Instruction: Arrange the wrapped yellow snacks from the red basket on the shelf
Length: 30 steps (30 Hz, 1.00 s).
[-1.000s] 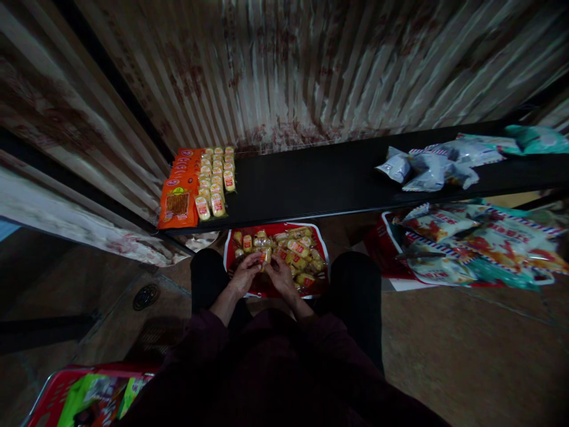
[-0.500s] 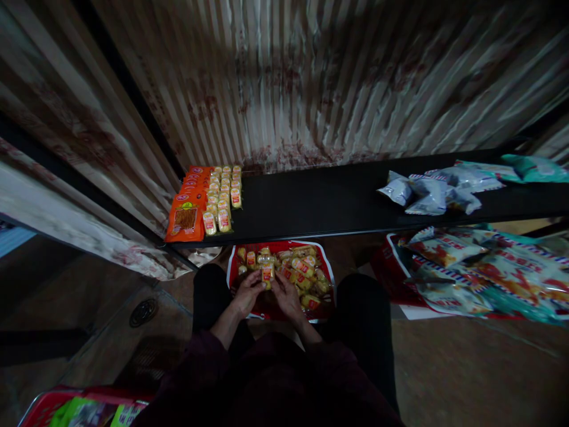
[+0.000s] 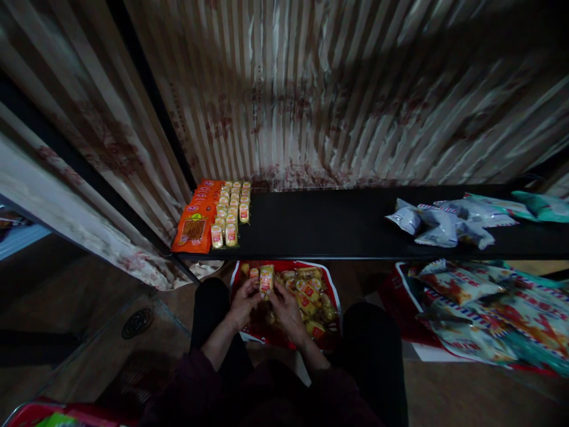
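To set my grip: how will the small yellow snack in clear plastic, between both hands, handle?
The yellow snack looks light, held at fingertips by the left hand and right hand; its glossy wrapper may slip; standing straight, it seems fairly stiff.

Is 1 small oblong snack pack [image 3: 267, 280], yellowish in clear wrapping, with a red-and-white label facing up; looks sealed; sits between the fingertips of left hand [image 3: 244, 302] and right hand [image 3: 285, 305], long side pointing away from both, lower end partly hidden
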Each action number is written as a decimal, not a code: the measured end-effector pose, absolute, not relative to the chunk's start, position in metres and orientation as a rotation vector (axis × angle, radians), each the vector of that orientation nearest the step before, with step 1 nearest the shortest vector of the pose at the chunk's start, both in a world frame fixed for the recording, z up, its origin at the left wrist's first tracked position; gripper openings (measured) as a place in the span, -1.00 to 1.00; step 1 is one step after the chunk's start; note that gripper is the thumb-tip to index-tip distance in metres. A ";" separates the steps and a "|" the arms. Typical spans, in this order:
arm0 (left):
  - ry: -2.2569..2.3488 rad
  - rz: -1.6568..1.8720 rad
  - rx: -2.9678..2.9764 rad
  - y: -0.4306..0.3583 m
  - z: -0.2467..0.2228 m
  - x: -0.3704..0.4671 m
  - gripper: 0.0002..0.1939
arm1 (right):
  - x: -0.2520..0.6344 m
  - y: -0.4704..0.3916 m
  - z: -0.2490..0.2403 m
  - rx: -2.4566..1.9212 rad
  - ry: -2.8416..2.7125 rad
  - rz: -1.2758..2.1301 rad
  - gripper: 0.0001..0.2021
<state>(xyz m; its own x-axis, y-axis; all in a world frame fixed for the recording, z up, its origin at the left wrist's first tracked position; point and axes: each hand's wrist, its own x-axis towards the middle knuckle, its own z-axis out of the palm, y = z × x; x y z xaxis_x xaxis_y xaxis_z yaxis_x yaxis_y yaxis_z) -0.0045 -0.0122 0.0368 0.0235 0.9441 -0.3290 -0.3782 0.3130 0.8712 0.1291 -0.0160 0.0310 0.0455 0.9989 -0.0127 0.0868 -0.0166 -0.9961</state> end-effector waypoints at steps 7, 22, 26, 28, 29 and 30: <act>1.148 1.183 0.878 0.007 0.058 -0.012 -0.46 | 0.124 0.008 0.060 -1.316 -1.358 1.115 -0.62; 1.374 1.348 1.136 0.053 0.069 -0.017 -0.76 | 0.106 0.069 0.078 -1.282 -1.437 1.029 -0.66; 1.464 1.354 1.266 0.060 0.072 -0.018 -0.77 | 0.102 0.081 0.079 -1.277 -1.469 0.994 -0.68; 1.504 1.356 1.335 0.062 0.074 -0.019 -0.72 | 0.100 0.086 0.080 -1.306 -1.481 0.969 -0.68; 1.514 1.363 1.365 0.063 0.074 -0.018 -0.69 | 0.099 0.089 0.080 -1.317 -1.491 0.955 -0.68; 1.518 1.373 1.392 0.064 0.074 -0.018 -0.66 | 0.097 0.093 0.081 -1.327 -1.501 0.940 -0.68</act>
<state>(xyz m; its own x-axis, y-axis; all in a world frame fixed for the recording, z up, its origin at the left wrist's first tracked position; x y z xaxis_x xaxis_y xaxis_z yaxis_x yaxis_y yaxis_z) -0.0181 0.0644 0.0743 -0.2213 0.9588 0.1782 0.2730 -0.1145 0.9552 0.0972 0.0926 0.0807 -0.0240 0.9904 0.1362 0.3099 0.1369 -0.9408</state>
